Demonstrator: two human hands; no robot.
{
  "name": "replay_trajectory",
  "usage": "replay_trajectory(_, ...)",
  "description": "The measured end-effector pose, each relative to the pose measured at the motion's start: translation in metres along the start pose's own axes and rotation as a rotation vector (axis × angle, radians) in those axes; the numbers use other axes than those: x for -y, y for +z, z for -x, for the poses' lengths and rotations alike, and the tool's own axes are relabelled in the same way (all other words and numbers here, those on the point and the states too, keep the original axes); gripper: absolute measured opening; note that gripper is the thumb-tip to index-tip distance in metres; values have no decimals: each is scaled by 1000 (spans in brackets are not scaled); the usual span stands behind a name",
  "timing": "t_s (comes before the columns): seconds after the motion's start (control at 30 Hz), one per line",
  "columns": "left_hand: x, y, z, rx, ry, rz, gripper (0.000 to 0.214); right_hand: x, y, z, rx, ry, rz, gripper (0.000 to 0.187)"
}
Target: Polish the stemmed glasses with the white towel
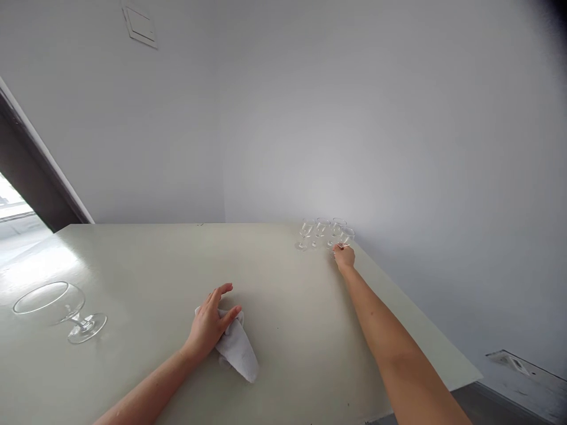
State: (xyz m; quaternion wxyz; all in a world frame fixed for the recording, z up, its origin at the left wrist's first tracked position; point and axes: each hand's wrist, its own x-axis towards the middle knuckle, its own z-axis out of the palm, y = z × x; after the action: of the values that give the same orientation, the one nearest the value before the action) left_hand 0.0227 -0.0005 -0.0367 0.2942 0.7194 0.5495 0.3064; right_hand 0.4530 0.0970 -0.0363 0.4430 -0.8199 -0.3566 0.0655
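Note:
My right hand [344, 257] reaches to the far right of the table, its fingers closed at the stem of a small stemmed glass [347, 235]. Beside it stand several similar clear glasses, among them the leftmost stemmed glass [305, 230], all upright. My left hand [208, 323] rests over a crumpled white cloth [239, 353] on the table, thumb and index finger stretched apart. Part of the cloth is hidden under the palm. At the left, a larger stemmed glass [86, 326] appears upright but distorted by the lens.
The pale table [150, 277] meets grey walls at the back, and its right edge slants beside my right arm. A light switch [140, 25] is on the wall at upper left. A socket plate [516, 365] shows low at right. A dark frame [35, 159] stands at left.

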Motion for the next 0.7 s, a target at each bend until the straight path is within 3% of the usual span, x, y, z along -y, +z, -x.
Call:
replay_trajectory(0.2, -3, 1, 2, -23, 9, -1, 40, -2, 0, 1, 22, 36, -12, 23)
replay_trajectory(0.33, -17, -10, 8, -188, 177, 44, 36, -9, -11, 22, -24, 10, -11, 33)
replay_trajectory(0.43, -33, -30, 12, -397, 364, 159, 27, -8, -17, 52, 9, -81, -25, 34)
replay_trajectory(0.5, -43, -49, 13, -584, 451, 232, 22, 2, -15, 80, 114, -187, -62, 29)
replay_trajectory(0.6, -50, -84, 14, -906, 539, 285, 22, 36, -11, 137, 378, -407, -157, 24)
replay_trajectory(0.7, -35, -120, 17, -1190, 480, 327, 26, 79, -13, 199, 647, -664, -208, 22)
